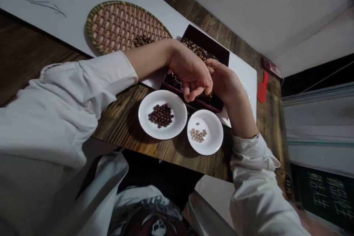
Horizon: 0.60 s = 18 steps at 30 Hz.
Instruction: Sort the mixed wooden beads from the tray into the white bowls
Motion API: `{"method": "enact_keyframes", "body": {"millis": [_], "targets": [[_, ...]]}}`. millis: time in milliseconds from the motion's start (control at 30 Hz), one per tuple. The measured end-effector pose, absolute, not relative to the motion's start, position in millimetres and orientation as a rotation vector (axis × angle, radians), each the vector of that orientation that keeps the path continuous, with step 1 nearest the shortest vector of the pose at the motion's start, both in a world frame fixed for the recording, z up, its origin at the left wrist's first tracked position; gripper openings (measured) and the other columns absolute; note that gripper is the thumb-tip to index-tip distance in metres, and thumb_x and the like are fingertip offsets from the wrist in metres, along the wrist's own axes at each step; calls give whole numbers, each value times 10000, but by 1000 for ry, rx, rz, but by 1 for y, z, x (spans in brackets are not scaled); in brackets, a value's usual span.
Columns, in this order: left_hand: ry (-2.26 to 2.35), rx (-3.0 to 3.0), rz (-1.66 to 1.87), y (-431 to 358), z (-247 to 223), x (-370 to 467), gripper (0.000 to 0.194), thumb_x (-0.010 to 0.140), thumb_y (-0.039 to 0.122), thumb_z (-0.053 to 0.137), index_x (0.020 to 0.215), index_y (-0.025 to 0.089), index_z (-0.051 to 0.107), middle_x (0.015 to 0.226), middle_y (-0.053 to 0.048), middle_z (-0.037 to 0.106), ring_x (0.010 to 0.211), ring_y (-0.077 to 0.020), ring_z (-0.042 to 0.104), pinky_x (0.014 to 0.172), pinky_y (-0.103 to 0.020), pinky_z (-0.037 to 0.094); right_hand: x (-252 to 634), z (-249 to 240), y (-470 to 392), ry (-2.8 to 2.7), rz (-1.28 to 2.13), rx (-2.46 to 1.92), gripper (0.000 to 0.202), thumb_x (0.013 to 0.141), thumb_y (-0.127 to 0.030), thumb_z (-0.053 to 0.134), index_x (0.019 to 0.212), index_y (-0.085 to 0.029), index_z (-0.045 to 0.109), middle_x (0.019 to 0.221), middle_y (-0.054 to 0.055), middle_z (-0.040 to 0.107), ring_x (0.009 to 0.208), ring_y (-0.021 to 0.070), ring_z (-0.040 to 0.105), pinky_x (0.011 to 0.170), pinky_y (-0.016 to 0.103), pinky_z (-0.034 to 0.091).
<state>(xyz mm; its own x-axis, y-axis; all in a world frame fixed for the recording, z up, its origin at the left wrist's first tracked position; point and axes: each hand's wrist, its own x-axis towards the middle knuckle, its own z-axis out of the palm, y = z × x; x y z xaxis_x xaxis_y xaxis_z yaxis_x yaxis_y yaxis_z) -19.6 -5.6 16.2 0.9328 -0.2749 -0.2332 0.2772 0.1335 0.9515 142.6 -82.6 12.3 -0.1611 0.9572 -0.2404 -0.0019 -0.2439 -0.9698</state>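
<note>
Both hands meet above a dark red box (223, 56) full of mixed brown, tan and yellowish beads (197, 49). My left hand (190, 68) is palm-in with its fingers curled; whatever lies in them is hidden. Close against it, my right hand (227, 83) reaches in from the right, fingers bent together, their tips mostly covered by the left hand. Nearer me stand two white dishes. The larger dish (143, 116) holds dark reddish-brown beads (161, 115), and the smaller dish (211, 145) holds pale beige beads (198, 135).
A round woven tray (116, 25) with a heap of brown beads (143, 40) lies behind my left forearm. Part of another white dish shows behind my right wrist. A red tag-like piece (262, 87) and a dark red object (271, 68) lie at the wooden table's (124, 118) right side.
</note>
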Motion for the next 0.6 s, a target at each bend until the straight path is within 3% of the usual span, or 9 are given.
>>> {"method": "enact_keyframes", "body": {"millis": [167, 433, 600], "targets": [[51, 1433, -340, -7, 15, -15, 208, 963, 202, 391, 956, 115, 580, 707, -30, 711, 706, -133, 684, 664, -229, 539, 142, 12, -83, -1226, 1494, -1316, 147, 888, -407, 604, 907, -261, 608, 758, -27, 626, 763, 158, 634, 619, 279, 522], [74, 1457, -322, -6, 13, -15, 250, 968, 207, 382, 951, 109, 611, 739, -25, 706, 733, -135, 672, 745, -241, 496, 141, 13, -84, -1209, 1541, -1221, 127, 917, -343, 537, 889, -240, 605, 731, -32, 599, 689, 130, 604, 632, 271, 510], [84, 1502, -310, -5, 12, -15, 223, 934, 239, 455, 984, 97, 620, 730, -19, 692, 592, -94, 585, 605, -192, 426, 142, 13, -84, -1210, 1554, -1245, 156, 881, -404, 593, 924, -254, 591, 767, -32, 614, 728, 157, 623, 639, 305, 530]]}}
